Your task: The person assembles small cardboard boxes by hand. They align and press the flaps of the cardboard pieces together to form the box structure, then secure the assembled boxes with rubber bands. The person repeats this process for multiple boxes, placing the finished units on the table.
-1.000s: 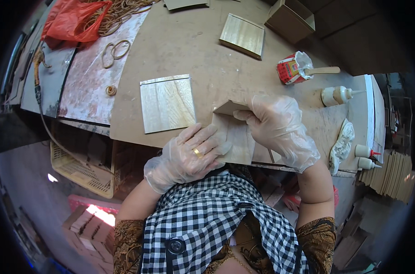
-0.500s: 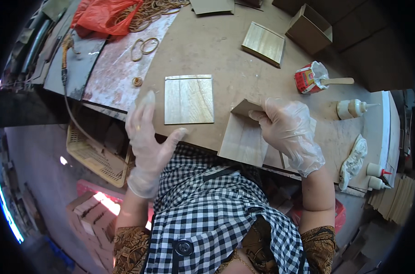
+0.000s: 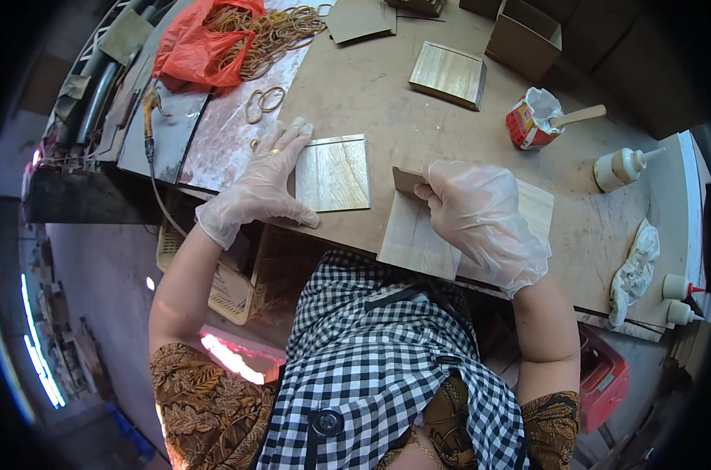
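Both hands wear clear plastic gloves. My left hand lies flat with fingers spread on the left edge of a square pale wood panel on the brown tabletop. My right hand holds a small brown cardboard scrap against a second wood panel that overhangs the table's near edge, with another pale panel under it.
A third wood panel lies farther back. A red tin with a wooden stick, white glue bottles, a white rag, a cardboard box, a red bag and rubber bands surround the work area.
My left hand left the panel under my right hand, rose, and has come down on the left edge of the square panel. My right hand stays with the cardboard scrap.
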Tool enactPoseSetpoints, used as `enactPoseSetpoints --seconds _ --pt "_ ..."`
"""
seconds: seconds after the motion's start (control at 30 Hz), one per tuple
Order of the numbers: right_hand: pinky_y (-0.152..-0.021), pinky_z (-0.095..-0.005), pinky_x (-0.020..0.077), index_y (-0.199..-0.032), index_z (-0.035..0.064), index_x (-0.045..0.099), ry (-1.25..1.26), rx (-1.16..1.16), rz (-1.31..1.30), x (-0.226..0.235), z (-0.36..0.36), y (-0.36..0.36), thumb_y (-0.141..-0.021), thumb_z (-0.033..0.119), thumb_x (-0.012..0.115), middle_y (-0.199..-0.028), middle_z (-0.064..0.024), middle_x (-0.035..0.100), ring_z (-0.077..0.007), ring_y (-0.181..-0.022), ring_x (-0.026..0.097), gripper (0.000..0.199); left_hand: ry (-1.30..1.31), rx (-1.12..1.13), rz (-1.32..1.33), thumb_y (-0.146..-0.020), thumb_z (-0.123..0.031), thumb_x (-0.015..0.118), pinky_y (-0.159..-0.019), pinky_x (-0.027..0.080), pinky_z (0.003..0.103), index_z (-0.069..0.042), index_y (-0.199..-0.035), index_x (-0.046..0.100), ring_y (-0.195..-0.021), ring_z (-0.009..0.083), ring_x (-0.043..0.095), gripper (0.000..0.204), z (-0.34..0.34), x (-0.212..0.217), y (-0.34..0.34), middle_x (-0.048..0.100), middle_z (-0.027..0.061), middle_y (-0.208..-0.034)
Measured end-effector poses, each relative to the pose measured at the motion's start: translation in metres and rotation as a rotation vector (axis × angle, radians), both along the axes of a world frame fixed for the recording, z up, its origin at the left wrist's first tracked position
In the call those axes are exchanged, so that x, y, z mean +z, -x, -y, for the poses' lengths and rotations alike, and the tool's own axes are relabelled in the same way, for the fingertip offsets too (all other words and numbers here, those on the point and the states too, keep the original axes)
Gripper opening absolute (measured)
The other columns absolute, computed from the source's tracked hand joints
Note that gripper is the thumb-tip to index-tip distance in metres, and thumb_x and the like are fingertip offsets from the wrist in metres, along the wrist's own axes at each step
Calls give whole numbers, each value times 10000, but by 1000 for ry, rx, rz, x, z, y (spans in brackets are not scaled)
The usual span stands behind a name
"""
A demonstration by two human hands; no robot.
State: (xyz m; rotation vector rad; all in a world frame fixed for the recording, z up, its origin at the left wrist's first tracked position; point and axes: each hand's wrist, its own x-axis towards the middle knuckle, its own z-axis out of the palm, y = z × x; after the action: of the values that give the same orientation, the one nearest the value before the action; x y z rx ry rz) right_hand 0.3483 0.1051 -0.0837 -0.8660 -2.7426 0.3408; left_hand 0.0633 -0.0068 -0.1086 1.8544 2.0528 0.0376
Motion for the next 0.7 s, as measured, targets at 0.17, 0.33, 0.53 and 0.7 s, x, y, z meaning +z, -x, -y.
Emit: enactPoseSetpoints --seconds 0.17,0.33,0.53,0.7 --pt "-585 -453 528 -790 73 679 -8 7 24 1 -2 -2 -828 139 612 -722 -184 681 -355 -680 692 101 -186 -4 116 -474 -289 972 -1207 241 434 -23 -1440 359 -1464 356 269 1175 -1 -3 -3 319 228 -1545" --pt "-591 -461 492 -743 69 610 9 -10 2 -2 -1 -1 -845 220 697 -705 -155 645 -364 -674 648 202 -127 520 886 -728 -126 849 -961 470 380 -31 -1327 417 -1058 231 591 745 13 22 -40 571 124 -1164" --pt "-593 -458 493 -735 71 613 -4 -24 -26 -2 2 -2 -827 201 704 -705 -155 644 -364 -679 649 183 -159 690 1512 -809 -96 767 -978 521 339 -25 -1424 432 -1138 204 636 704 22 11 -61 627 117 -1254" --pt "-588 -459 487 -739 70 610 -6 -10 -50 -4 3 -2 -828 198 705 -700 -155 639 -365 -674 646 183 -17 807 1513 -857 -95 726 -949 544 350 13 -1328 536 -1096 191 657 519 30 6 -77 654 104 -1220"
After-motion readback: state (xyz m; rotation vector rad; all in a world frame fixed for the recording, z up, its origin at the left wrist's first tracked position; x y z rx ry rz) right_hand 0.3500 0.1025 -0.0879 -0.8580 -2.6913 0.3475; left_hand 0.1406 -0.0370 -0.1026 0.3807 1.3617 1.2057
